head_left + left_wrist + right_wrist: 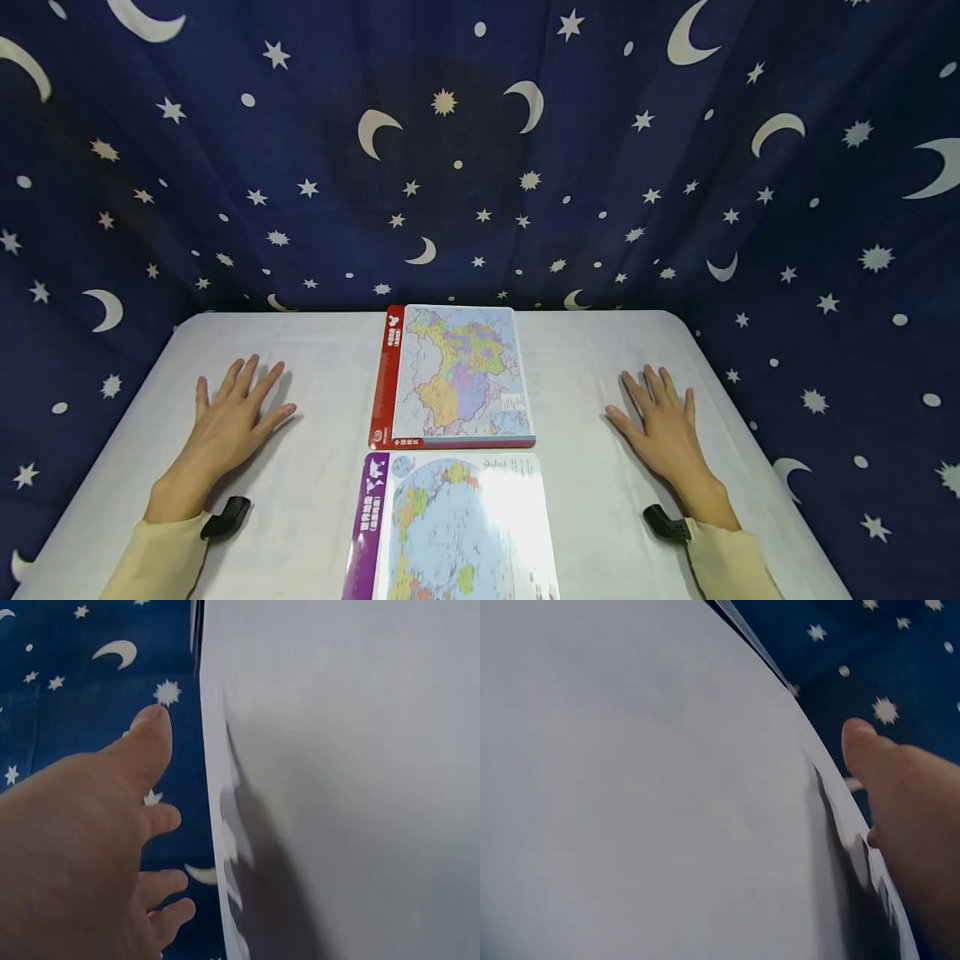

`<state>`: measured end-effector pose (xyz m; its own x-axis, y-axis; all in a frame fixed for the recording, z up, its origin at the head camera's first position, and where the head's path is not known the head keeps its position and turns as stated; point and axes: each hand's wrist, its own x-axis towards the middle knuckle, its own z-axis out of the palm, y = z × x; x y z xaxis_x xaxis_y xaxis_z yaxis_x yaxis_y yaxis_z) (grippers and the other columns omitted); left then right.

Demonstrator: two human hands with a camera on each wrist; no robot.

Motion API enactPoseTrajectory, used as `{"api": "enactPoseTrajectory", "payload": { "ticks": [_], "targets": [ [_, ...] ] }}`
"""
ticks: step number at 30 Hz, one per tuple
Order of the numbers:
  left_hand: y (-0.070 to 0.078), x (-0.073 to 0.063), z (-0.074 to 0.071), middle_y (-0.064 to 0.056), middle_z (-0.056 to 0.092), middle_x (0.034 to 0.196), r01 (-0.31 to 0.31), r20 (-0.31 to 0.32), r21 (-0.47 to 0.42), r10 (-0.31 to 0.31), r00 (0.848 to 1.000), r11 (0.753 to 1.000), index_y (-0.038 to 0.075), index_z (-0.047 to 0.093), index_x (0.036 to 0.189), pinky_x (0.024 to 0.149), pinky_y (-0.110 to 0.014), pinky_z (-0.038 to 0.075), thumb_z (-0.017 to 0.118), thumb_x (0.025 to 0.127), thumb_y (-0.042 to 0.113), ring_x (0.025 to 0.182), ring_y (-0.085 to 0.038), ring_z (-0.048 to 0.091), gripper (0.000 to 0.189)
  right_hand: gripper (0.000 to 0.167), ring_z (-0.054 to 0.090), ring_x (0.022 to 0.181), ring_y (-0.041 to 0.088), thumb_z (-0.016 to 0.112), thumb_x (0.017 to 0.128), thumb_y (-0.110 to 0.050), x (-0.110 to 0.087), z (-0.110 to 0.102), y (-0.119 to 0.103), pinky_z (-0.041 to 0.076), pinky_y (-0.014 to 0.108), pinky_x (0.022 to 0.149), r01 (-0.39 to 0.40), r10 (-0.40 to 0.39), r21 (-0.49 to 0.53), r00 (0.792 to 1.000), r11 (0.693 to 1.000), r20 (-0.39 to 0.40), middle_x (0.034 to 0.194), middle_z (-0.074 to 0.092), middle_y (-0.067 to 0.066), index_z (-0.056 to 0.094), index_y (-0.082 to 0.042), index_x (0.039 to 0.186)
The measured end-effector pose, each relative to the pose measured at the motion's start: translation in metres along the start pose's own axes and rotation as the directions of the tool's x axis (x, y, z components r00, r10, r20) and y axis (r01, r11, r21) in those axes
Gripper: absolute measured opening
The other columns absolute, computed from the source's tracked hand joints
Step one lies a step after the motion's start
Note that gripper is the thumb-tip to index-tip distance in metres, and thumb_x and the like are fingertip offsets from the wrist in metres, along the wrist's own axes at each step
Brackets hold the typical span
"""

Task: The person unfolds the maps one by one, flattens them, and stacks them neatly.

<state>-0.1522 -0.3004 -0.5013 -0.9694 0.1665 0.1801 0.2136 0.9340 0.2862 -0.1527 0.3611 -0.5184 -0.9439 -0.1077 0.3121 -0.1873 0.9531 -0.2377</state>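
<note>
My left hand [228, 425] is palm down at the left side of the white table, fingers straight and spread, holding nothing. On the right side my right hand [662, 429] lies in much the same way, also with nothing in it. Between them, towards the back, is a map board with a red border [461, 375], which looks like a stack with a thick front edge. Closer to me lies a world map with a purple border [450, 533], its near end cut off by the frame and glare on its right half. Both hands are apart from the maps.
The table's white cover [592, 375] extends around the maps and under the hands. A dark blue curtain [465, 133] with moons and stars surrounds the back and sides. Black wrist devices [227, 518] sit at both sleeve cuffs.
</note>
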Motion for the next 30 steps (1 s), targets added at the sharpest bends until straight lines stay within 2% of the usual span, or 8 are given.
{"api": "enactPoseTrajectory", "payload": {
  "ticks": [5,10,17,22,30],
  "targets": [
    [0.005,0.004,0.003,-0.033,0.024,0.168,-0.004,0.001,-0.035,0.004,1.0,0.999,0.011,0.037,0.163,0.12,-0.08,-0.002,0.062,0.102,0.053,0.155,-0.054,0.019,0.078,0.075,0.023,0.155,0.054,0.063,0.101,-0.055,0.0,0.008,-0.018,0.011,0.083,0.116,0.002,-0.002,0.008,0.999,1.0,0.043,0.164,0.035,0.032,0.05,-0.004,0.155],
    [0.01,0.005,0.002,-0.033,0.021,0.169,0.021,0.027,-0.038,-0.02,0.999,0.999,0.01,0.037,0.163,0.12,-0.08,0.0,0.061,0.103,0.054,0.155,-0.055,0.018,0.078,0.075,0.024,0.156,0.052,0.064,0.1,-0.053,0.002,0.012,-0.031,0.012,0.082,0.117,0.001,-0.002,0.018,0.999,1.0,0.051,0.165,0.035,0.03,0.05,-0.005,0.156],
    [0.018,0.008,0.007,-0.033,0.023,0.168,0.009,0.04,-0.044,-0.007,0.999,0.999,0.009,0.037,0.163,0.119,-0.08,0.008,0.062,0.102,0.054,0.154,-0.055,0.021,0.08,0.079,0.021,0.158,0.05,0.061,0.101,-0.057,0.005,0.014,-0.044,0.011,0.079,0.12,0.002,-0.003,0.016,0.995,1.0,0.095,0.168,0.032,0.028,0.045,-0.007,0.159],
    [0.025,0.008,0.01,-0.032,0.026,0.168,0.002,0.044,-0.05,0.0,0.999,0.999,0.008,0.039,0.162,0.118,-0.081,0.008,0.062,0.102,0.054,0.154,-0.054,0.023,0.079,0.08,0.019,0.159,0.049,0.06,0.101,-0.058,0.005,0.018,-0.055,0.01,0.077,0.122,0.008,-0.012,0.032,0.992,0.999,0.129,0.17,0.029,0.026,0.042,-0.008,0.161],
    [0.038,0.009,0.019,-0.031,0.028,0.167,-0.013,0.086,-0.051,0.018,0.996,0.999,0.007,0.041,0.161,0.12,-0.079,0.008,0.062,0.101,0.055,0.154,-0.052,0.023,0.079,0.079,0.019,0.16,0.047,0.06,0.101,-0.057,0.001,0.025,-0.069,0.01,0.075,0.123,0.036,-0.044,0.062,0.991,0.997,0.129,0.171,0.028,0.024,0.042,-0.009,0.162]
  ]
}}
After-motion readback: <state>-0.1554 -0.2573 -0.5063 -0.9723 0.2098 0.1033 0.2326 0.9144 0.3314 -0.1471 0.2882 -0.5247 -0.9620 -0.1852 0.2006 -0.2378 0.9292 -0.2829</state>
